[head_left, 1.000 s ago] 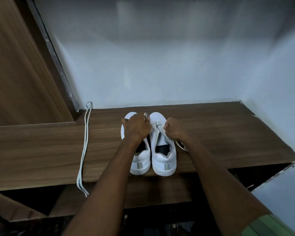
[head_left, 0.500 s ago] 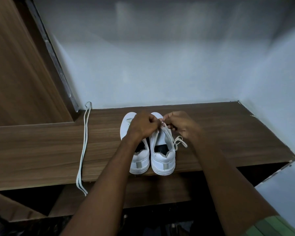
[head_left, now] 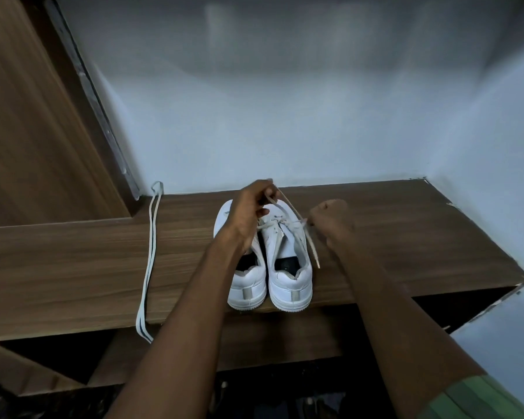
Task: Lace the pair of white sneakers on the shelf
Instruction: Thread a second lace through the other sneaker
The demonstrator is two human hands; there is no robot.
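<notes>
Two white sneakers stand side by side, heels toward me, on the wooden shelf (head_left: 73,261). The right sneaker (head_left: 288,261) has a white lace (head_left: 291,211) threaded through its front eyelets. My left hand (head_left: 251,213) is above the left sneaker (head_left: 247,285) and pinches one end of that lace, pulled up and back. My right hand (head_left: 330,219), just right of the right sneaker, pinches the other end, whose tip (head_left: 315,258) hangs down beside the shoe. The left sneaker's front is hidden by my left hand.
A second loose white lace (head_left: 149,255) lies folded double along the shelf to the left, its ends hanging over the front edge. A pale wall rises behind and to the right. A wooden panel stands at the left. Dark space lies under the shelf.
My hands have drawn apart: the left rose toward the back with one lace end, the right moved out to the right, pulling the lace taut across the right sneaker.
</notes>
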